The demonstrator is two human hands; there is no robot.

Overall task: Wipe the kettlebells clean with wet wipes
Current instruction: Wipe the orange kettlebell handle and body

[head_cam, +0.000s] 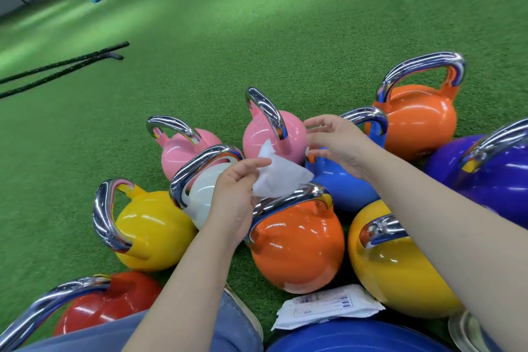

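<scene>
1. Nearest the camera, a flat white wipes pack point(328, 306) lies on the green turf point(257, 51), wedged between a dark blue kettlebell point(357, 336) at the bottom edge and the near orange kettlebell point(300, 248). Its label carries small print, too blurred to read.
2. A red kettlebell point(108, 303) sits at lower left beside a leg in blue jeans point(228, 328).
3. The left hand point(237, 194) pinches a white wet wipe point(278, 173) between thumb and fingers. The wipe fans out up and right from the fingertips, hanging just above the chrome handle of the near orange kettlebell.
4. The right hand point(337, 141) is loosely spread, holding nothing, just right of the wipe's edge and apart from it, over a blue kettlebell point(343, 183).
5. A white kettlebell point(203, 191) lies partly behind the left hand, with a yellow kettlebell point(151, 231) to its left.
6. Farther back stand two pink kettlebells point(271, 134), a far orange kettlebell point(420, 120) and a purple kettlebell point(491, 174) at right.
7. No writing on any kettlebell can be read.
</scene>
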